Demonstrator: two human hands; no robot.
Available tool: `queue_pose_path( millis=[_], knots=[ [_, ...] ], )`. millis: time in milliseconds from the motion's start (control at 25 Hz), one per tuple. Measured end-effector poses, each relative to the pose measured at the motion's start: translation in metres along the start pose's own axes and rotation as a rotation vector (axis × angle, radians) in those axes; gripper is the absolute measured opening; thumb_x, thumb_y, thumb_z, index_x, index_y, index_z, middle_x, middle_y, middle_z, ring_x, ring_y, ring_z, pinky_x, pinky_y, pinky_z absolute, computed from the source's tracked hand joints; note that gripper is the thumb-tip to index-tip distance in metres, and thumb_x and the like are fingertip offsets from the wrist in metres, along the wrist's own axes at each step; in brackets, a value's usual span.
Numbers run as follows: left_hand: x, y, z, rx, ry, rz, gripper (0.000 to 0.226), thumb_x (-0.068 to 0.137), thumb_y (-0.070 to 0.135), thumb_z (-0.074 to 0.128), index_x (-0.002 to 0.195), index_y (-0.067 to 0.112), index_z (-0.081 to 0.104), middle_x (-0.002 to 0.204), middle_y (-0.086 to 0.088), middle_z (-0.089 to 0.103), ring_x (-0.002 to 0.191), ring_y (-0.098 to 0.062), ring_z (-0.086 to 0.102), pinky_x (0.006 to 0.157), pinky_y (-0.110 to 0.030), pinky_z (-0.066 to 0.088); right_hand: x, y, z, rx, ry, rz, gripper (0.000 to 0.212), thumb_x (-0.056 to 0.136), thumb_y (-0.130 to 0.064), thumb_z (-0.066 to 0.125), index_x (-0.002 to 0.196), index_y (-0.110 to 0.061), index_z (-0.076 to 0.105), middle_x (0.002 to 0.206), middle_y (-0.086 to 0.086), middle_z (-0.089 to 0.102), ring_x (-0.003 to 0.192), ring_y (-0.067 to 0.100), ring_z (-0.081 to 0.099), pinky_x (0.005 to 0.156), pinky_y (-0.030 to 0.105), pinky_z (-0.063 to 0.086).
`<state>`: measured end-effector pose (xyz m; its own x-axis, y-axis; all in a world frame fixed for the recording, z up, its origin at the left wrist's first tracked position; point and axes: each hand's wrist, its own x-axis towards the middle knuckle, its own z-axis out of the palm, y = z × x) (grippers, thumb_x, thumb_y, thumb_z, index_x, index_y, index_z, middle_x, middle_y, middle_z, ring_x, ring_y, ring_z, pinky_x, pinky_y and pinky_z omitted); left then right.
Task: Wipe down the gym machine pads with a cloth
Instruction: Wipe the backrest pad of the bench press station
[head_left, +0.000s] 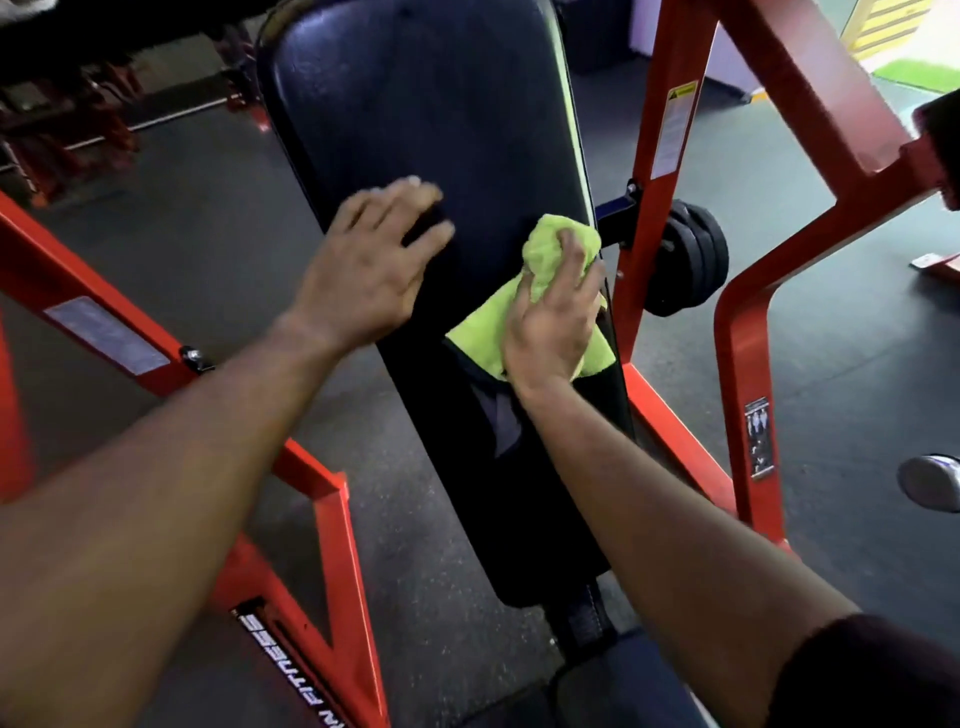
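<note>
Mid-wipe on the long black back pad (415, 130), right edge, about mid-length. Right hand (550, 332) clamped on the bunched green cloth (558, 249), pressing it to the pad; loose tail of cloth trails below the palm. Left hand (363, 265) flat and spread on the pad's left side, holding nothing, likely bracing.

Risks: cloth sits right at the pad edge, so a stroke could slip off toward the red frame (654, 218) and weight plates (691, 260), knuckles hitting steel. Bunched cloth = small contact patch, likely missed strips. Both arms extended, leaning in.
</note>
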<state>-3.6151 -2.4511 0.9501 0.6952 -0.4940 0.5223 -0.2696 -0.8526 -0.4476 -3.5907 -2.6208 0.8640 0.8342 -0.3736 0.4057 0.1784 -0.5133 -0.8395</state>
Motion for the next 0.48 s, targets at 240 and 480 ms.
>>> queue_pose_path(
  millis=[240,480],
  knots=[
    [0.051,-0.017,0.016,0.105,-0.139,0.069,0.056,0.106,0.049,0.031,0.157,0.027,0.028,0.167,-0.001,0.017,0.155,-0.023,0.014,0.125,-0.047,0.013,-0.057,0.040,0.001,-0.135,-0.115,-0.516,0.056,0.084,-0.034,0.063,0.137,-0.022,0.049,0.107,0.018,0.059,0.086,0.036,0.058,0.074,0.043,0.054],
    [0.051,-0.003,0.009,0.089,-0.140,-0.012,0.059,0.104,0.050,0.028,0.159,0.034,0.017,0.169,0.004,0.007,0.156,-0.020,0.005,0.125,-0.050,0.006,-0.017,0.062,-0.015,-0.082,0.004,-0.029,0.048,0.091,-0.030,0.055,0.138,-0.028,0.040,0.126,0.015,0.052,0.104,0.039,0.057,0.080,0.051,0.053]
  ],
)
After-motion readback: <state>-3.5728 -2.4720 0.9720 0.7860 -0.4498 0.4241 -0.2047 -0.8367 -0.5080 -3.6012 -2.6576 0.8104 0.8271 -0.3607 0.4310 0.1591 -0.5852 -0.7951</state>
